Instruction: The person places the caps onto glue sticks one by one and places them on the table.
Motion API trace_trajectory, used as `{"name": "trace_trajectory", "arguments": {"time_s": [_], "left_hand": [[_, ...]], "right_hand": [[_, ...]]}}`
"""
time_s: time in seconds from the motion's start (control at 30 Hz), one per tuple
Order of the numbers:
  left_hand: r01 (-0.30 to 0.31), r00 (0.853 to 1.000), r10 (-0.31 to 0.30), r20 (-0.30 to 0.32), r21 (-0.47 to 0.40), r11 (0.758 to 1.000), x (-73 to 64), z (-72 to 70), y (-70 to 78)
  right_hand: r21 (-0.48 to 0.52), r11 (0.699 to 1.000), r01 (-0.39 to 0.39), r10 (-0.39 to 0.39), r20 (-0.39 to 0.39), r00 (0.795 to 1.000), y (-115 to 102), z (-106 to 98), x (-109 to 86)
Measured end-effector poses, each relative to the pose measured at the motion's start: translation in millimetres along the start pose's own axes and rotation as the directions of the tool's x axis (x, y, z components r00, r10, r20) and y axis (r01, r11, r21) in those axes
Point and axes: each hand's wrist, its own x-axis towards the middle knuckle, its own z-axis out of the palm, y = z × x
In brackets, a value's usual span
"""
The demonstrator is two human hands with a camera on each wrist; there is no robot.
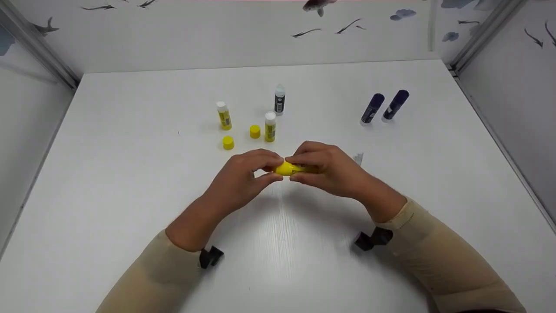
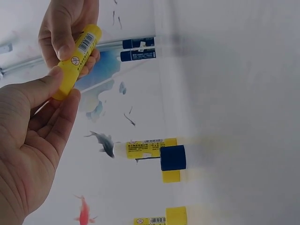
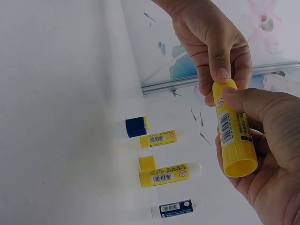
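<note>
A yellow glue stick (image 1: 285,168) with a barcode label is held between both hands above the table. My left hand (image 1: 239,176) pinches its rounded cap end between thumb and fingers. My right hand (image 1: 336,171) grips its body, thumb on top. In the right wrist view, the base of the glue stick (image 3: 236,150) faces the camera. Just beyond the hands stand two uncapped yellow glue sticks, one at the left (image 1: 224,116) and one nearer the middle (image 1: 270,128). Two loose yellow caps, one nearer (image 1: 228,142) and one farther (image 1: 255,131), sit beside them.
An uncapped dark-labelled glue stick (image 1: 279,101) stands farther back. Two capped dark blue glue sticks, one left (image 1: 372,108) and one right (image 1: 395,105), stand at the right. A loose dark blue cap (image 2: 173,157) shows in the wrist views. Patterned panels enclose the white table (image 1: 130,152).
</note>
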Motion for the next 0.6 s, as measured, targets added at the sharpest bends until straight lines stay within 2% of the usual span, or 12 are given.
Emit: {"name": "trace_trajectory", "arguments": {"time_s": [0.4,0.6], "left_hand": [[-0.002,1.0,0.002,0.02,0.012,1.0,0.4,-0.7,0.1],[0.023,0.999,-0.025,0.036,0.044,0.999,1.6,-1.0,0.4]], "right_hand": [[0.03,0.999,-0.036,0.036,0.009,0.999,1.2,0.1,-0.4],[0.04,0.998,-0.051,0.05,0.016,0.999,1.3,-0.2,0.8]]}}
